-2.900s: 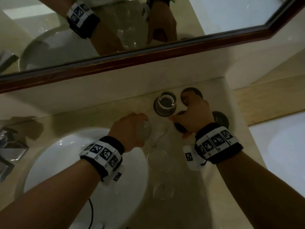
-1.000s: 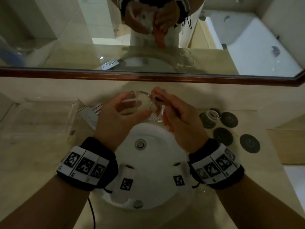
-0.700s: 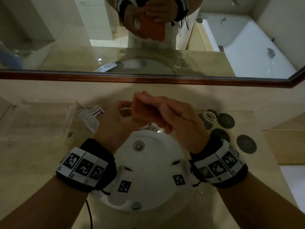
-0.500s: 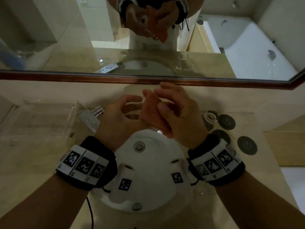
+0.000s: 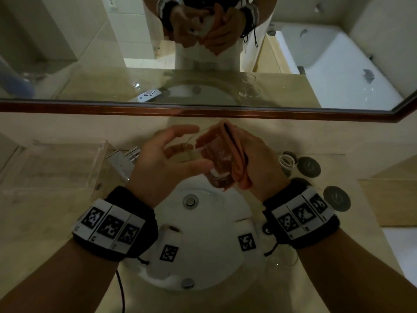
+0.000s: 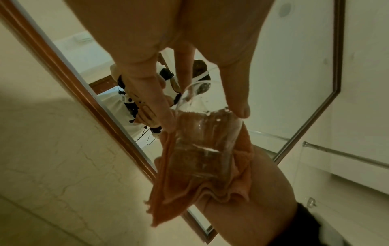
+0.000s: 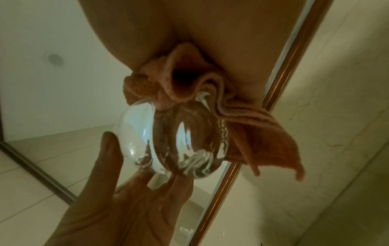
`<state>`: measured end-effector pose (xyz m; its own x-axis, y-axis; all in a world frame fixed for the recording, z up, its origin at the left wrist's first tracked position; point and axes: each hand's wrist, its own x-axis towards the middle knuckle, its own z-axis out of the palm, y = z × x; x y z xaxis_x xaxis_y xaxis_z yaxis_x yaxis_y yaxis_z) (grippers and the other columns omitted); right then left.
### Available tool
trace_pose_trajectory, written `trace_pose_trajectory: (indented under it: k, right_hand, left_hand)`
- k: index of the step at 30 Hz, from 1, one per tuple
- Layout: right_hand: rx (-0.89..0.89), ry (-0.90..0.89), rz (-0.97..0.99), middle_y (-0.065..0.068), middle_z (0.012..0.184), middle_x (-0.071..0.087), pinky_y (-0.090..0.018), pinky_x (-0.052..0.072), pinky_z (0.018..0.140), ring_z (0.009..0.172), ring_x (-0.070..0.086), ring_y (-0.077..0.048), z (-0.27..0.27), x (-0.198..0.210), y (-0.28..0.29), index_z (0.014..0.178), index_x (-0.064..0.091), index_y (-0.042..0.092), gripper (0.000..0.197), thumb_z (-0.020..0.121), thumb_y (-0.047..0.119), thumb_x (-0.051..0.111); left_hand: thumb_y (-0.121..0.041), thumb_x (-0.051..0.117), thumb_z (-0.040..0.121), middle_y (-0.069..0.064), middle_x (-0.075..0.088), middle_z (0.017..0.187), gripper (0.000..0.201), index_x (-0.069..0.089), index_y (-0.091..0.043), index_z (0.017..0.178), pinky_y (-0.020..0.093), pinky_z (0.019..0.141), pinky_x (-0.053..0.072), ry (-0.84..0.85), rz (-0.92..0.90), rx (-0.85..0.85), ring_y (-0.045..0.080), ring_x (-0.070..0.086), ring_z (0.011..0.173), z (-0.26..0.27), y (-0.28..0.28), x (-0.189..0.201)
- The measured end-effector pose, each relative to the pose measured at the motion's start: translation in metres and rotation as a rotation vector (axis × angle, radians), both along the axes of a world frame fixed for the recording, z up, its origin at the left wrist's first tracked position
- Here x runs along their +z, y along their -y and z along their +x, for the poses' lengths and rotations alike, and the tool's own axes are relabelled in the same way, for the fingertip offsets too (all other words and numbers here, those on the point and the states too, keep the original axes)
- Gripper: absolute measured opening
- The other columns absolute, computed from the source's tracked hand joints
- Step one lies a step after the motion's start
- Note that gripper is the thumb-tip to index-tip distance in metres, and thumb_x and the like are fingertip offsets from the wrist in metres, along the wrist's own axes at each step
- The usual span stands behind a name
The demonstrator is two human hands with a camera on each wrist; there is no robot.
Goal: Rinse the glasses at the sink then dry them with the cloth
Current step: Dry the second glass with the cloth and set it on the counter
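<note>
A clear glass (image 5: 220,163) is held tilted above the white sink (image 5: 209,240), mouth away from me. My right hand (image 5: 252,152) grips an orange cloth (image 5: 239,170) wrapped round the far side of the glass. My left hand (image 5: 191,146) pinches the glass near its rim with thumb and fingertips, the other fingers spread. The left wrist view shows the glass (image 6: 202,141) against the cloth (image 6: 168,191) with water drops on it. In the right wrist view the glass (image 7: 179,136) sits between the bunched cloth (image 7: 252,133) and the left hand's fingers (image 7: 157,179).
A chrome tap (image 5: 126,159) stands left of the sink, with a clear plastic tray (image 5: 56,166) beyond it. Dark round coasters (image 5: 336,198) lie on the counter at right, one bearing another glass (image 5: 286,161). A framed mirror (image 5: 203,111) runs along the wall.
Both hands came from the coasters at the right to above the sink. The right hand brought the cloth round the glass and has turned it; the left hand's fingers have spread.
</note>
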<state>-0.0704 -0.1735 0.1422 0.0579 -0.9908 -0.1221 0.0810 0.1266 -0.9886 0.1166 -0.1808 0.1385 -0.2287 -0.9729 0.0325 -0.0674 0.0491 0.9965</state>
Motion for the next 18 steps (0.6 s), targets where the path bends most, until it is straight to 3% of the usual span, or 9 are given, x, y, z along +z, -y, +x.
trace_pose_trajectory:
  k: [2, 3, 6, 9, 11, 13, 15, 17, 18]
  right_hand:
    - [-0.067, 0.068, -0.046, -0.033, 0.083, 0.058, -0.071, 0.044, 0.065, 0.070, 0.053, -0.054, 0.004, -0.004, 0.000, 0.097, 0.070, 0.016, 0.045, 0.098, 0.050, 0.042]
    - [-0.108, 0.064, -0.070, -0.039, 0.093, 0.059, -0.075, 0.047, 0.069, 0.078, 0.055, -0.061, 0.006, -0.006, 0.000, 0.105, 0.069, 0.013, 0.048, 0.098, 0.051, 0.040]
    - [-0.223, 0.061, -0.104, -0.029, 0.104, 0.064, -0.059, 0.056, 0.078, 0.087, 0.064, -0.046, 0.013, -0.005, -0.004, 0.123, 0.059, 0.010, 0.051, 0.098, 0.046, 0.034]
    - [-0.249, 0.029, -0.131, -0.015, 0.089, 0.062, -0.039, 0.054, 0.061, 0.073, 0.057, -0.029, 0.020, -0.007, -0.008, 0.130, 0.052, 0.011, 0.048, 0.102, 0.043, 0.030]
    - [-0.255, 0.072, -0.135, -0.014, 0.086, 0.062, -0.039, 0.055, 0.060, 0.068, 0.058, -0.031, 0.022, -0.004, -0.011, 0.131, 0.051, 0.009, 0.048, 0.104, 0.042, 0.029]
    - [-0.244, 0.117, -0.091, -0.034, 0.097, 0.062, -0.064, 0.056, 0.069, 0.079, 0.060, -0.055, 0.022, 0.000, -0.012, 0.123, 0.060, 0.013, 0.053, 0.100, 0.051, 0.032]
    - [-0.257, 0.155, -0.015, -0.044, 0.104, 0.058, -0.083, 0.041, 0.079, 0.090, 0.051, -0.070, 0.019, 0.003, -0.009, 0.096, 0.075, 0.025, 0.049, 0.100, 0.054, 0.036]
    - [-0.276, 0.213, 0.026, -0.041, 0.091, 0.060, -0.078, 0.043, 0.078, 0.076, 0.053, -0.060, 0.017, 0.001, -0.006, 0.082, 0.078, 0.026, 0.047, 0.095, 0.059, 0.048]
    - [-0.265, 0.251, 0.045, -0.043, 0.090, 0.056, -0.079, 0.041, 0.075, 0.076, 0.050, -0.052, 0.016, -0.001, -0.005, 0.082, 0.077, 0.020, 0.056, 0.084, 0.071, 0.055]
  left_hand:
    - [-0.021, 0.093, 0.055, 0.006, 0.061, 0.113, 0.066, 0.062, -0.019, 0.114, 0.031, 0.083, 0.058, -0.082, 0.051, 0.040, 0.013, 0.068, 0.095, -0.005, 0.003, 0.000]
    - [-0.019, 0.092, 0.059, 0.007, 0.062, 0.107, 0.062, 0.060, -0.015, 0.113, 0.030, 0.084, 0.057, -0.101, 0.051, 0.057, 0.013, 0.068, 0.093, -0.007, 0.003, 0.001]
    - [-0.025, 0.081, 0.064, 0.003, 0.070, 0.103, 0.053, 0.061, -0.010, 0.112, 0.029, 0.086, 0.056, -0.150, 0.025, 0.104, 0.014, 0.070, 0.097, -0.016, 0.003, 0.005]
    - [-0.024, 0.084, 0.056, 0.007, 0.070, 0.110, 0.067, 0.063, -0.006, 0.117, 0.030, 0.089, 0.058, -0.159, 0.001, 0.142, 0.016, 0.071, 0.103, -0.025, 0.000, 0.009]
    - [-0.020, 0.086, 0.053, 0.006, 0.069, 0.110, 0.071, 0.062, -0.004, 0.117, 0.027, 0.086, 0.058, -0.176, -0.011, 0.154, 0.014, 0.070, 0.102, -0.029, 0.001, 0.012]
    - [-0.016, 0.089, 0.054, 0.005, 0.070, 0.107, 0.067, 0.063, -0.007, 0.115, 0.027, 0.084, 0.057, -0.188, -0.005, 0.141, 0.013, 0.071, 0.099, -0.028, 0.003, 0.012]
    - [-0.009, 0.089, 0.059, 0.005, 0.071, 0.107, 0.061, 0.064, -0.009, 0.115, 0.031, 0.086, 0.058, -0.218, 0.031, 0.085, 0.017, 0.071, 0.100, -0.027, 0.005, 0.011]
    - [-0.007, 0.081, 0.069, 0.010, 0.071, 0.111, 0.053, 0.062, -0.002, 0.119, 0.036, 0.089, 0.057, -0.240, 0.054, 0.017, 0.023, 0.071, 0.104, -0.027, 0.004, 0.009]
    - [-0.008, 0.078, 0.076, 0.012, 0.071, 0.114, 0.051, 0.061, 0.002, 0.122, 0.039, 0.090, 0.057, -0.234, 0.050, 0.001, 0.026, 0.070, 0.107, -0.028, 0.005, 0.008]
